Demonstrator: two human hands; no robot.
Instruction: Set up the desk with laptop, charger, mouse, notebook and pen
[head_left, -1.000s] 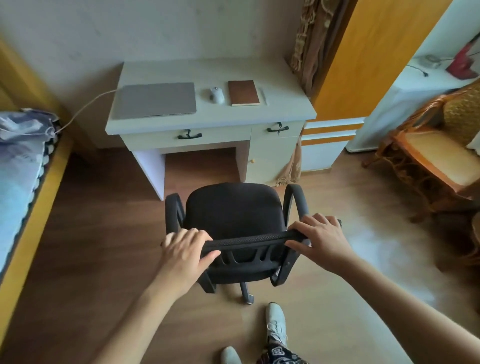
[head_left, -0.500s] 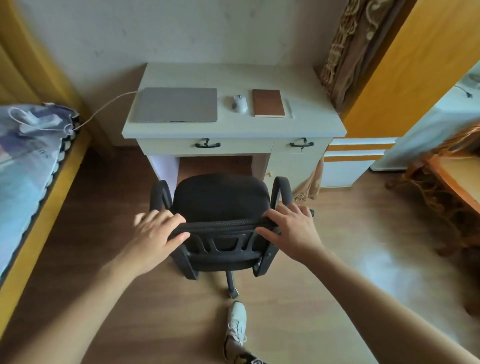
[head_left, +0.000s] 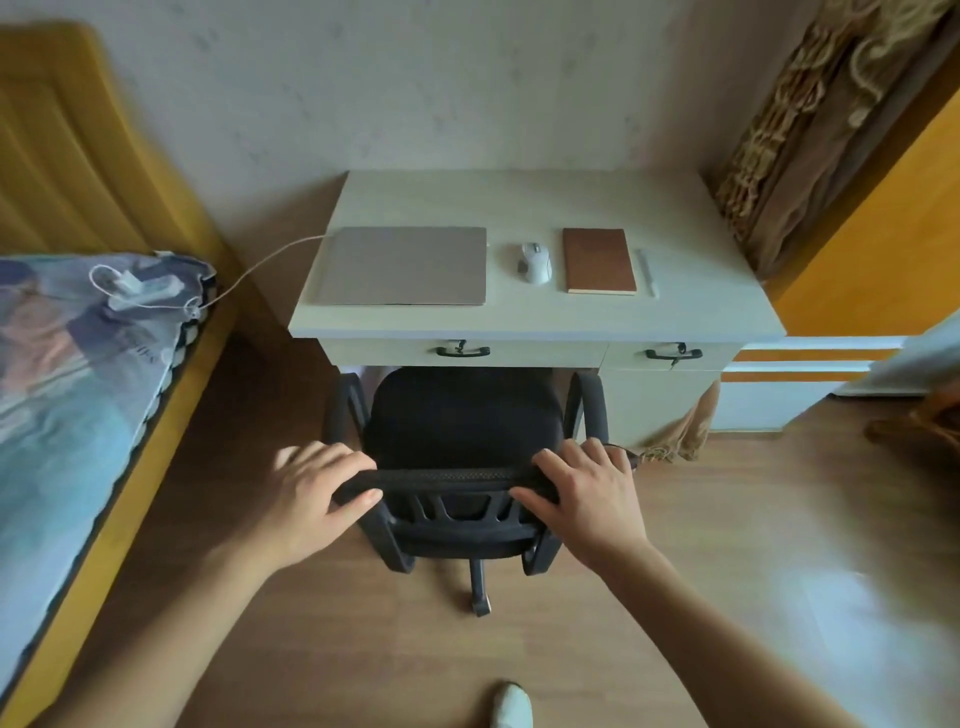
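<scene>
Evidently the closed grey rectangular laptop (head_left: 402, 266) is lying at the left of the pale worktop (head_left: 535, 319), its long axis across, straight ahead of both hands. The left hand (head_left: 317, 493) and right hand (head_left: 587, 493) are each gripping the top rail of the black mesh office chair (head_left: 462, 431), the left nearer the laptop.
</scene>
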